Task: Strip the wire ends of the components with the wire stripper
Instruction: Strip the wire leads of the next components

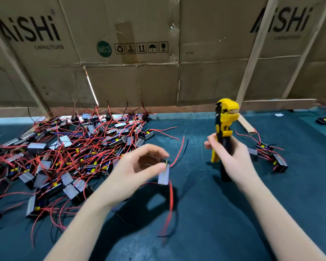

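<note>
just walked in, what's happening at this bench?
A person is stripping wires. The right hand holds a yellow stripper upright by its grip, head up and nothing in it yet. The left hand pinches one component, its red and black wires hanging loose. A big pile of components lies on the left of the green mat, and a few lie to the right.

cardboard wall [132, 81]: printed, upright behind | wooden batten [246, 125]: lying on teal mat [233, 213]
</note>
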